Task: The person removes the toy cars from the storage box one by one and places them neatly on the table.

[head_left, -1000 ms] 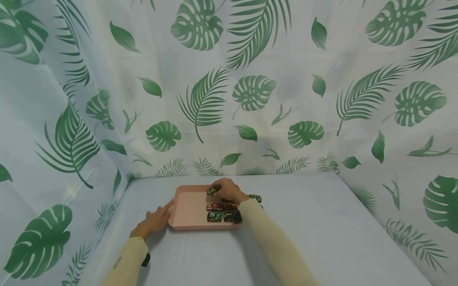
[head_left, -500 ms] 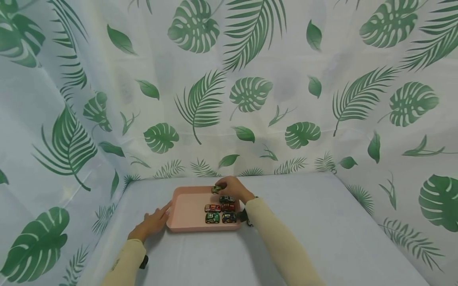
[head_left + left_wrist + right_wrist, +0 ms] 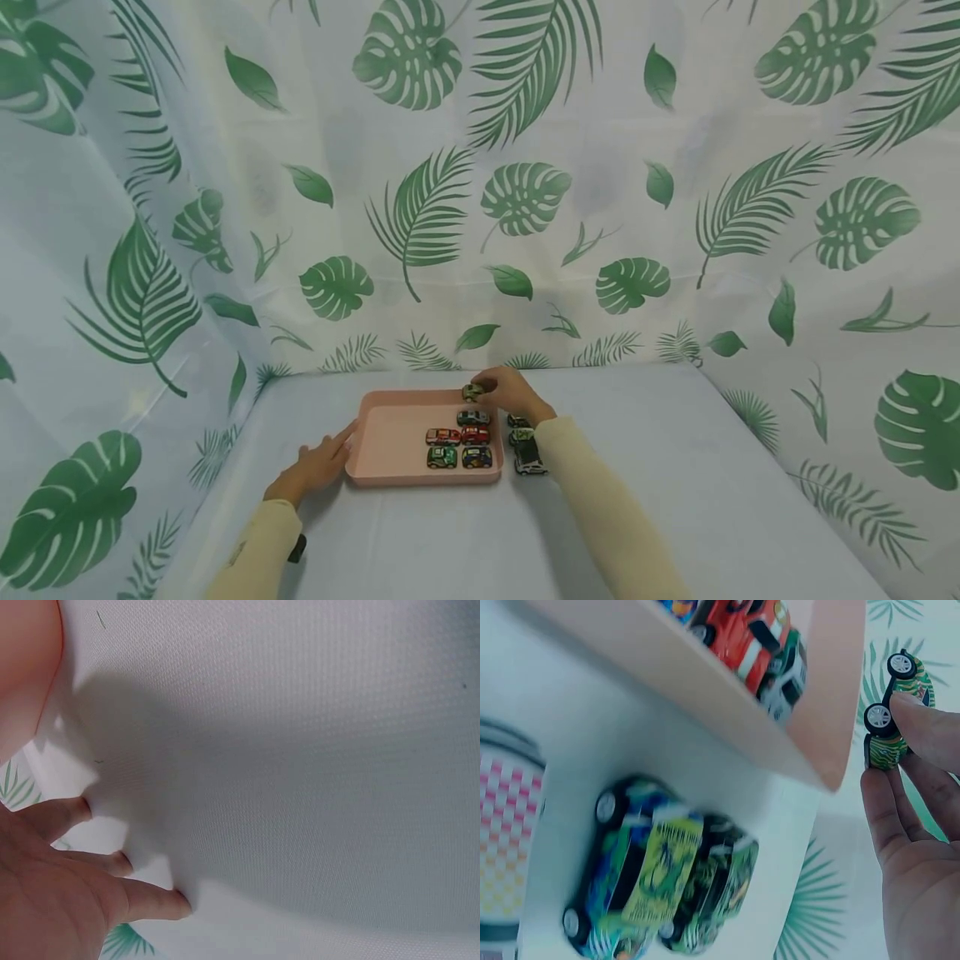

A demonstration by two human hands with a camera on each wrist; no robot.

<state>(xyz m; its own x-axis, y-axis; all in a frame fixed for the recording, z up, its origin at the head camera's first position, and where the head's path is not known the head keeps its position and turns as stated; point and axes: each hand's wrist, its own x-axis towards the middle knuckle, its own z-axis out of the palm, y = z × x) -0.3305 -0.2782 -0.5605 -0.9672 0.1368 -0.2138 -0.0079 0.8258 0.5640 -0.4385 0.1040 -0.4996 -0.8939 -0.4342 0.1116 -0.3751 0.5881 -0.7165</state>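
My right hand (image 3: pixel 512 392) pinches a small green-striped toy car (image 3: pixel 900 712) between thumb and fingers. It holds this car above the far right corner of the pink tray (image 3: pixel 390 481). Inside the tray's right half sit a silver-and-dark car (image 3: pixel 473 417), a red car (image 3: pixel 476 435), an orange-red car (image 3: pixel 443 437), a green car (image 3: pixel 442 457) and a dark blue car (image 3: pixel 477 457). At the tray's left side lies my left hand (image 3: pixel 318 467), its fingertips by the rim. The left wrist view shows several spread fingers (image 3: pixel 154 900) on the cloth; the rest are out of sight.
Right of the tray stand a white car (image 3: pixel 531 468), a green-and-blue car (image 3: pixel 521 436) and a dark green car (image 3: pixel 517 421), partly behind my right wrist. White cloth (image 3: pixel 420 542) covers the table. Leaf-printed sheets (image 3: pixel 450 317) hang behind and at both sides.
My right hand has moved right, carrying the green-striped toy car from over the tray's middle to its far right corner. The cars right of the tray show more. My left hand stays put.
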